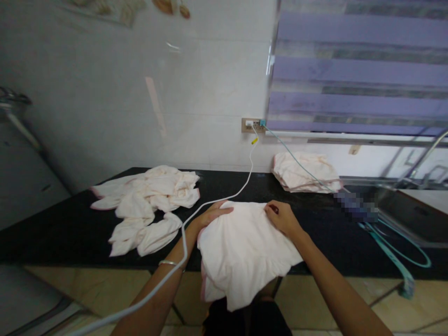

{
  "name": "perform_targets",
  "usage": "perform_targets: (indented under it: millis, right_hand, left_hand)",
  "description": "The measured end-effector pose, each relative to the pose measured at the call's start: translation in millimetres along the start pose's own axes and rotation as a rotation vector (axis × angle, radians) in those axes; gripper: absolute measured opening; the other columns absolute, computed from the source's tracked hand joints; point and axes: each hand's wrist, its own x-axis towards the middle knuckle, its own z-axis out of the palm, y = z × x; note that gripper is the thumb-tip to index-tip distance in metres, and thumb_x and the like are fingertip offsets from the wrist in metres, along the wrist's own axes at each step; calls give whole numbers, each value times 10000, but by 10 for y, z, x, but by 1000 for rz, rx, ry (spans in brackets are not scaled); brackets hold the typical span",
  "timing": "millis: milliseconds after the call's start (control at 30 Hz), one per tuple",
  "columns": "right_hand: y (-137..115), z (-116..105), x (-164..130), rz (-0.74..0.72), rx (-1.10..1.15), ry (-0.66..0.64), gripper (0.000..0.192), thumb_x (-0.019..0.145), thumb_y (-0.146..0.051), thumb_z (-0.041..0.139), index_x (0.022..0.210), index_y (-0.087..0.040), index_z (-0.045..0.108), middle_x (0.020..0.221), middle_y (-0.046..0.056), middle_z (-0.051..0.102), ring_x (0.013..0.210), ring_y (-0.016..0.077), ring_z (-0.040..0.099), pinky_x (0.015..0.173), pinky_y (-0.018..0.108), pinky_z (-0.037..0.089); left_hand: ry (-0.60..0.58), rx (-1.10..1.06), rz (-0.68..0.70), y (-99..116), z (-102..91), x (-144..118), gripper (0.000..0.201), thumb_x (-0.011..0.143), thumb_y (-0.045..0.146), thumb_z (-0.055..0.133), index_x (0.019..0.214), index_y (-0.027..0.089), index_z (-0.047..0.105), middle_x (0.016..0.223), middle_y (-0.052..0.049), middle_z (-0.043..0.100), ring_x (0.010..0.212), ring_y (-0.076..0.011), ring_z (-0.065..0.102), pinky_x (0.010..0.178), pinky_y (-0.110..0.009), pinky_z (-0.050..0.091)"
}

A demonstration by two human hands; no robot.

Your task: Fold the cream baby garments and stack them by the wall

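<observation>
White cloth [245, 247] lies at the front of the black worktop [224, 182], its lower part draping past the edge above the wearer's lap. Left hand [213, 214] at its upper left corner: grip a light pinch, thumb over the face, fingers passing behind the edge. Right hand [282, 217] at the upper right corner: grip pinching the hem between curled fingers and thumb. Judgement on handling: hold both corners level, draw the top edge taut between them, and ease the creases out of the hanging part, since limp fabric likely bunches where unsupported. Keep the white cable [184, 233] (it crosses in front of the left forearm) from snagging. Loose heap [161, 189] to the left, flatter stack [304, 170] at back right, both apart from the cloth. Hard to make out: the left fingers behind the cloth, the right thumb's exact contact, and how many layers are held. A pixelated patch [357, 206] masks an item near the sink [415, 224], itself cut off by the right border.
</observation>
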Motion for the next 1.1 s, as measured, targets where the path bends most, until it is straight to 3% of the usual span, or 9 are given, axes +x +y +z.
perform_targets:
  millis: [233, 333, 400, 467, 600, 767, 833, 933, 1100]
  right_hand:
    - [182, -123, 33, 312, -152, 396, 420, 974, -476, 435, 758, -196, 663, 679, 90, 661, 673, 216, 593, 698, 318, 432]
    - [296, -152, 35, 362, -132, 473, 334, 939, -387, 471, 975, -150, 704, 807, 127, 713, 774, 252, 644, 756, 339, 465]
    - [355, -126, 35, 344, -66, 452, 401, 889, -283, 495, 1221, -117, 647, 939, 127, 740, 830, 244, 671, 799, 336, 491]
    - [393, -74, 36, 329, -29, 378, 497, 858, -217, 493, 1336, -118, 586, 1004, 113, 748, 860, 227, 687, 835, 330, 507]
    - [405, 26, 40, 306, -48, 227, 400, 917, -298, 495, 1241, -141, 670, 1040, 127, 751, 970, 234, 697, 890, 337, 511]
    - [340, 75, 25, 200, -124, 32, 494, 891, -511, 609, 1202, -137, 693, 1060, 145, 741, 933, 246, 678, 852, 341, 494]
    - [316, 77, 19, 179, -186, -28, 423, 859, -513, 652, 1079, -158, 718, 1000, 129, 736, 893, 240, 654, 814, 332, 472]
    - [307, 72, 28, 195, -172, -28, 269, 865, -442, 628, 910, -183, 688, 827, 58, 683, 761, 190, 586, 730, 294, 435]
    - [316, 58, 34, 74, -45, 33, 219, 841, -282, 586, 1035, -198, 641, 884, 26, 581, 854, 198, 549, 806, 305, 447]
  left_hand:
    - [21, 3, 7, -24, -7, 13, 830, 579, 568, 920, 1282, 210, 661, 1419, -135, 630, 1306, -358, 583, 1118, -413, 433]
    - [45, 10, 6, 15, 12, -14, 844, 571, 563, 926, 1287, 202, 662, 1424, -150, 624, 1323, -372, 567, 1132, -422, 419]
    - [63, 10, -6, 47, 35, -41, 843, 564, 547, 935, 1281, 189, 674, 1404, -172, 635, 1333, -394, 554, 1140, -432, 407]
    - [82, 17, -15, 73, 58, -64, 822, 559, 523, 945, 1262, 178, 693, 1381, -189, 647, 1351, -415, 531, 1147, -439, 392]
    - [98, 29, -20, 95, 78, -79, 783, 551, 495, 955, 1229, 187, 714, 1371, -192, 654, 1378, -431, 499, 1150, -443, 383]
    - [82, 35, -5, 106, 92, -67, 722, 565, 500, 945, 1185, 196, 732, 1373, -164, 660, 1357, -410, 528, 1133, -420, 408]
    - [66, 35, 2, 110, 100, -63, 723, 577, 512, 936, 1185, 182, 730, 1359, -161, 669, 1336, -405, 548, 1132, -425, 412]
    - [29, 28, 15, 102, 94, -53, 764, 587, 542, 919, 1225, 179, 707, 1333, -147, 687, 1297, -392, 583, 1122, -443, 426]
    - [24, 24, 15, 27, 28, -18, 784, 620, 540, 905, 1287, 203, 669, 1406, -133, 641, 1308, -360, 582, 1126, -415, 424]
